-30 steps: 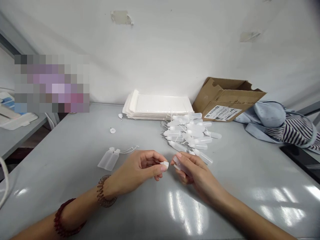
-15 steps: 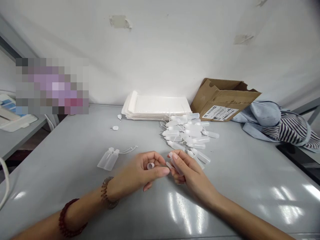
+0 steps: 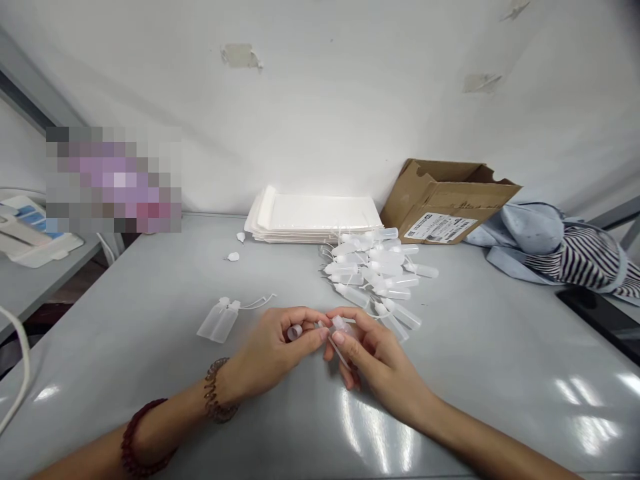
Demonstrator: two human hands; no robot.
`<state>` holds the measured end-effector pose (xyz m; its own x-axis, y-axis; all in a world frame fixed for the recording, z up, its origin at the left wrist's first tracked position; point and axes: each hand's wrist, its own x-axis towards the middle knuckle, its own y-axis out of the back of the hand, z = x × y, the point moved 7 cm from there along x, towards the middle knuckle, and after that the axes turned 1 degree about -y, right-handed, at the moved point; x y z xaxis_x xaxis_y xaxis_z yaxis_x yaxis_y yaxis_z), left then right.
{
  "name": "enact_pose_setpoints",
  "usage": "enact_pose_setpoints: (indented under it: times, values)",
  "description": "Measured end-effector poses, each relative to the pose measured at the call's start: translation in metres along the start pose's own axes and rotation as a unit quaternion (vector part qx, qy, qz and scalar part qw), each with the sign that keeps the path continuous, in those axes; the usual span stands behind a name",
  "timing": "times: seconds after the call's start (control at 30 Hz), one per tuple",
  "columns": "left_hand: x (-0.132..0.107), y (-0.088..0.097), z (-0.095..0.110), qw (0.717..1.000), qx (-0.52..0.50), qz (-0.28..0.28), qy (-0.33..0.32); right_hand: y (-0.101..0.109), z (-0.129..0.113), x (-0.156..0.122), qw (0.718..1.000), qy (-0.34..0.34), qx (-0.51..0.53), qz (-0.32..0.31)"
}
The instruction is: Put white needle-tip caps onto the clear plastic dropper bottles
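No legible text anywhere. Brown cardboard box (image 3: 443, 190) by wall: white shipping label (image 3: 439, 228) on side, barcode-like dark lines, print too small to read. Blue-printed white packaging (image 3: 30, 223) on far-left side table: marks also unreadable.

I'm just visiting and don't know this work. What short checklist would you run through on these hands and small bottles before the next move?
Left hand holds the small round plastic cap: ok, pinched in the fingers.

Right hand holds the translucent plastic bottle: ok, gripped in the fingers.

Cap and bottle kept apart: ok, a small gap shows between them.

Bottle's open end unobstructed: cannot tell, fingers hide it.

Loose bottles clear of the right hand: cannot tell, the nearest lie very close.

Tethered pair of bottles clear of the left hand: ok, it lies apart.
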<state>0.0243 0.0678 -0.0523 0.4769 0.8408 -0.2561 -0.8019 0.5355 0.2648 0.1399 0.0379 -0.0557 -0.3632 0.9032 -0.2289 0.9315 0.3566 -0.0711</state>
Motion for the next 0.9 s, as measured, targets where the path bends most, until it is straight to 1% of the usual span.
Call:
enact_pose_setpoints:
  times: [0.07,0.13,0.23,0.33,0.4,0.5,0.67,0.73,0.83,0.9]
  values:
    - [-0.001,0.003,0.001,1.000,0.005,0.007,0.005,0.003,-0.002,-0.001,0.999,0.012,-0.043,0.007]
    - [-0.002,0.004,0.001,1.000,0.003,0.001,0.007,0.004,-0.003,-0.001,0.997,0.016,-0.074,0.004]
    - [-0.005,0.001,0.003,1.000,0.007,-0.019,-0.001,0.003,-0.002,-0.001,0.996,0.018,-0.090,-0.017]
    - [-0.006,0.000,0.005,0.999,0.020,-0.024,-0.011,0.002,-0.002,-0.001,0.994,0.023,-0.099,-0.035]
    - [-0.006,0.000,0.005,0.999,0.028,-0.022,-0.013,0.002,-0.003,-0.002,0.991,0.031,-0.124,-0.043]
    - [-0.006,-0.003,0.006,0.998,0.046,-0.027,-0.026,0.000,-0.008,-0.003,0.980,0.058,-0.181,-0.051]
    - [-0.008,-0.008,0.013,0.993,0.074,-0.025,-0.086,0.000,-0.018,-0.006,0.963,0.119,-0.238,-0.042]
    - [-0.009,-0.009,0.015,0.991,0.081,-0.027,-0.098,0.000,-0.021,-0.007,0.953,0.152,-0.260,-0.034]
    - [-0.009,-0.010,0.013,0.993,0.072,-0.040,-0.083,0.003,-0.020,-0.009,0.941,0.174,-0.290,-0.008]
    - [-0.008,-0.009,0.006,0.998,0.026,-0.032,-0.039,0.007,-0.018,-0.010,0.936,0.172,-0.306,0.018]
